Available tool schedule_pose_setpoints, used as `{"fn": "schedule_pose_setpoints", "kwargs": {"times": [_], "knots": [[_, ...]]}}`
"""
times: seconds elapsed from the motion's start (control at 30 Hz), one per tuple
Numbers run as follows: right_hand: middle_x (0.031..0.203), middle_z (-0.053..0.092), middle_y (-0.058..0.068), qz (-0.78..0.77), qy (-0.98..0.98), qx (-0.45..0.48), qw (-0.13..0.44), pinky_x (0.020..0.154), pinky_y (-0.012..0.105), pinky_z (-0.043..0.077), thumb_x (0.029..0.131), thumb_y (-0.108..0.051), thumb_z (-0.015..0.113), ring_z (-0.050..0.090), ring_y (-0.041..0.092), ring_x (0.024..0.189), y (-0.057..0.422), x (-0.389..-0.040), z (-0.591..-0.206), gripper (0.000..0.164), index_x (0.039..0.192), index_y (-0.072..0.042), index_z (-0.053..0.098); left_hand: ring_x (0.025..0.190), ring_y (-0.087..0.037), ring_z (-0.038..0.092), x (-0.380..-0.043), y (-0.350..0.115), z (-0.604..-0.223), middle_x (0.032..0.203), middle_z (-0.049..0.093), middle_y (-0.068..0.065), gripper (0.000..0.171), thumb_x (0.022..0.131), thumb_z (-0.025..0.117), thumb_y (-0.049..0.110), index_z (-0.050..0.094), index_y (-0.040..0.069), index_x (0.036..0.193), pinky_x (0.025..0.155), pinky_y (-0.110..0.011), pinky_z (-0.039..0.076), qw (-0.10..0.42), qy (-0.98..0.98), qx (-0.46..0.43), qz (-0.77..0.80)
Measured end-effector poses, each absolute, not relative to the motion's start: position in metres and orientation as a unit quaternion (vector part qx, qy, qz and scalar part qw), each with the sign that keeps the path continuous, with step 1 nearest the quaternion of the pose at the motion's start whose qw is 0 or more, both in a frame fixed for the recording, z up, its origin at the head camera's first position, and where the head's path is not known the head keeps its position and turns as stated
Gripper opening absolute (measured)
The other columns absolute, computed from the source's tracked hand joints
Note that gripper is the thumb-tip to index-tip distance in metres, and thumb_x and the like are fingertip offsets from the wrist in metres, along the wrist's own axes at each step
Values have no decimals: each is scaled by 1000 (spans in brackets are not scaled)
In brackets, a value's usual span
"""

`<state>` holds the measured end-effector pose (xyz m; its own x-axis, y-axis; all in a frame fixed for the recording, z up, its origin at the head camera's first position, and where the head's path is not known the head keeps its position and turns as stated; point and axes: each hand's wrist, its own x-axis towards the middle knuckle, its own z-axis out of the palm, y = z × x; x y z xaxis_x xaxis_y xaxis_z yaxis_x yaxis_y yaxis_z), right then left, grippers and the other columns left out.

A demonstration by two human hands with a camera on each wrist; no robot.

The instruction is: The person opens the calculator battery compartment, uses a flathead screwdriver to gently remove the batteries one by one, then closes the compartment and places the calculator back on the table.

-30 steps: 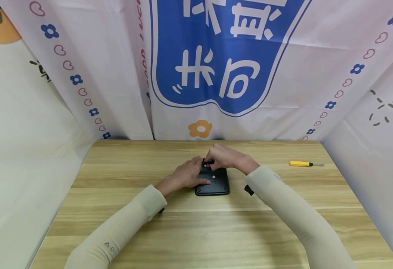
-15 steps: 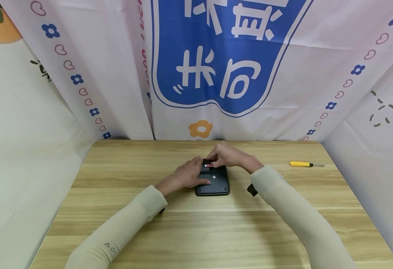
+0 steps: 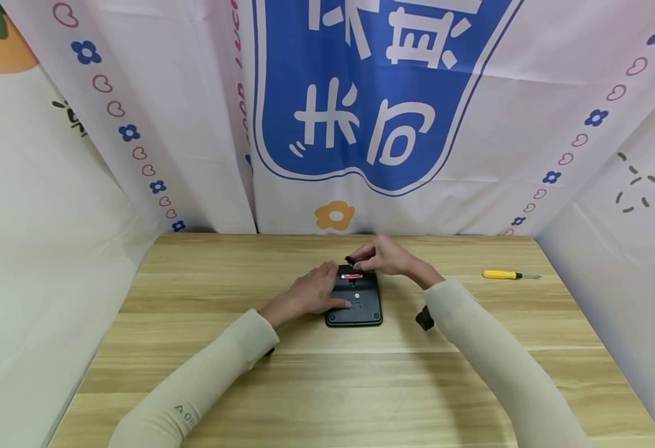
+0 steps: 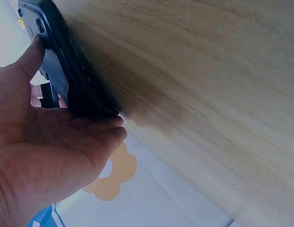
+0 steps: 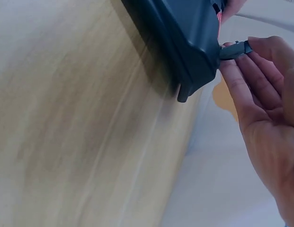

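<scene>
Already off, black battery cover (image 5: 235,50) pinched in right hand (image 3: 391,256), not refitted; red battery (image 3: 352,276) exposed in black electronic device (image 3: 355,317) on wooden table (image 3: 327,398); left hand (image 3: 311,290), fingers extended, steadies device.

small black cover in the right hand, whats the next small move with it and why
Probably lay the small black cover on the table: the right hand pinches it, so isn't free for the red battery exposed in the black device, which the left hand holds.
</scene>
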<state>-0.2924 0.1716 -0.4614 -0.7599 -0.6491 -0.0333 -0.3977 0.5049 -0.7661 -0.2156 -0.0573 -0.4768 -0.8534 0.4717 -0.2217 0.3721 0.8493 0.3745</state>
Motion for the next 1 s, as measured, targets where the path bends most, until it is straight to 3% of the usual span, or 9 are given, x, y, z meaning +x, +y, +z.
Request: {"fn": "schedule_pose_setpoints", "kwargs": {"times": [0.43, 0.73, 1.0], "knots": [[118, 77, 20, -554, 791, -123, 227, 94, 41, 63, 99, -2, 73, 77, 24, 102, 178, -291, -473, 28, 125, 6, 75, 151, -39, 42, -215, -57, -477, 170, 31, -21, 99, 97, 74, 55, 29, -4, 164, 117, -56, 46, 155, 949, 222, 163], [117, 77, 22, -667, 698, -16, 260, 91, 36, 64, 105, 0, 64, 79, 23, 100, 183, -293, -484, 35, 138, 11, 63, 153, -40, 38, -215, -58, -479, 172, 28, -21, 100, 97, 73, 54, 28, -4, 164, 120, -56, 42, 159, 948, 217, 168], [125, 73, 27, -723, 638, 28, 263, 96, 37, 61, 107, 1, 58, 75, 34, 113, 189, -294, -486, 38, 143, 13, 57, 154, -40, 37, -215, -57, -479, 172, 27, -21, 100, 98, 73, 55, 27, -3, 165, 121, -55, 41, 160, 949, 214, 167]]}}
